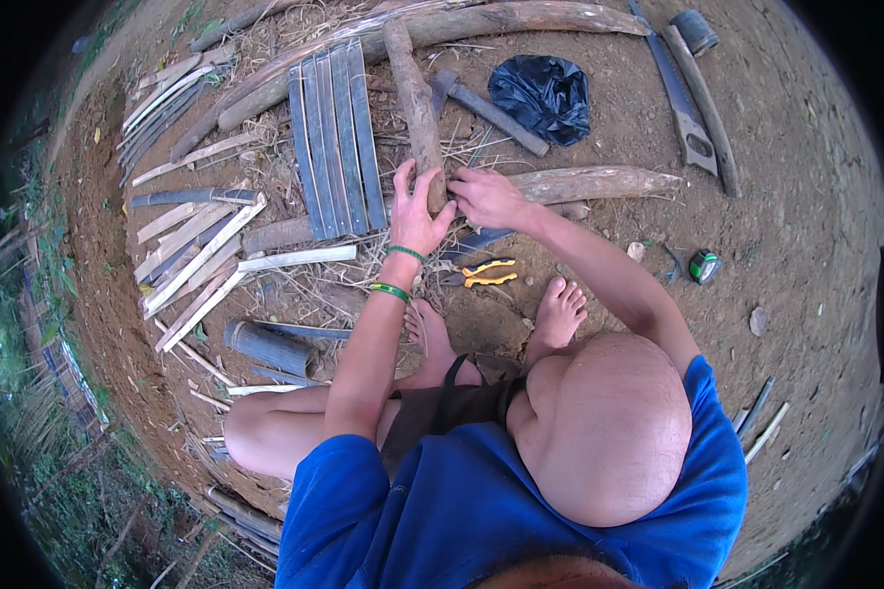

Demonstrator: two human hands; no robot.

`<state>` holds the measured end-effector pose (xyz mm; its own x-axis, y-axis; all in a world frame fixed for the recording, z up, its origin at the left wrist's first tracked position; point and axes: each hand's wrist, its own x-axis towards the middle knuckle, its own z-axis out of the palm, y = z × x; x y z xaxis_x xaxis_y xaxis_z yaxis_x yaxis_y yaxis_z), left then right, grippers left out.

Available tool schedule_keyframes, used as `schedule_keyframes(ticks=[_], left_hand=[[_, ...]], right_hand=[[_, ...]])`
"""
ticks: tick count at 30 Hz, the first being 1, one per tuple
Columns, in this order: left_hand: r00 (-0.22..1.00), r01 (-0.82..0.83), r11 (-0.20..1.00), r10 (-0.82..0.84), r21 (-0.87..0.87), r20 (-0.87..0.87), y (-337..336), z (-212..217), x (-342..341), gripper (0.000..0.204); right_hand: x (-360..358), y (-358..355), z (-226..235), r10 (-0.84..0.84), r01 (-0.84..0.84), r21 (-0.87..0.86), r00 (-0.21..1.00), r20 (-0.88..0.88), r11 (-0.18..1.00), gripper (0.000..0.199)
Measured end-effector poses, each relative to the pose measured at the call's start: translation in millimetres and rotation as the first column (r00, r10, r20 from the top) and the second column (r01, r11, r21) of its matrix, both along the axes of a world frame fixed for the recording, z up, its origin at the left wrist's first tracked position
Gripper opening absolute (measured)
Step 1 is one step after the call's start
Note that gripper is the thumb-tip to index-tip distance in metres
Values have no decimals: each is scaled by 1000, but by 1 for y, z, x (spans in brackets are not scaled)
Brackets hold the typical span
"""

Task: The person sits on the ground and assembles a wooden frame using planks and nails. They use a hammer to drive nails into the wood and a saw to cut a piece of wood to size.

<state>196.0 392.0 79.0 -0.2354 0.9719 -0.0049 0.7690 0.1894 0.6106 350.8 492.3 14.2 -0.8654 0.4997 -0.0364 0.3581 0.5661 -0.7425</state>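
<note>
A short wooden log (417,108) stretches away from me, its near end between my hands, close to a thicker log (599,184) that lies crosswise. My left hand (417,216), with green bands at the wrist, curls its fingers and thumb around that near end. Against the log's right side, my right hand (489,199) has its fingers bent together in a pinch; what they hold is hidden. Left of the log is a row of dark split bamboo slats (334,142). Yellow-handled pliers (486,273) lie on the soil just below my hands.
Beyond the hands lie a hammer (496,118) and a black plastic bag (540,98). A handsaw (680,98) rests at the far right, near a stick (705,108). A green tape measure (704,266) sits at right. Bamboo strips (201,260) and a bamboo section (265,346) are at left.
</note>
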Motion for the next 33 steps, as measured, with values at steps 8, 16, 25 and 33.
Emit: schedule_keyframes(ticks=[8, 16, 25, 33], left_hand=[[991, 49, 999, -47, -9, 128, -8, -14, -10, 70], [935, -113, 984, 151, -135, 321, -1, -18, -4, 64], [668, 49, 763, 455, -645, 589, 61, -82, -86, 109], [716, 107, 669, 461, -735, 524, 76, -51, -73, 116]], right_hand=[[15, -15, 0, -33, 92, 256, 974, -225, 962, 33], [4, 32, 4, -302, 264, -154, 889, -344, 952, 26], [-9, 28, 15, -169, 126, -186, 957, -236, 974, 28], [-1, 18, 4, -200, 145, -185, 924, -325, 972, 30]])
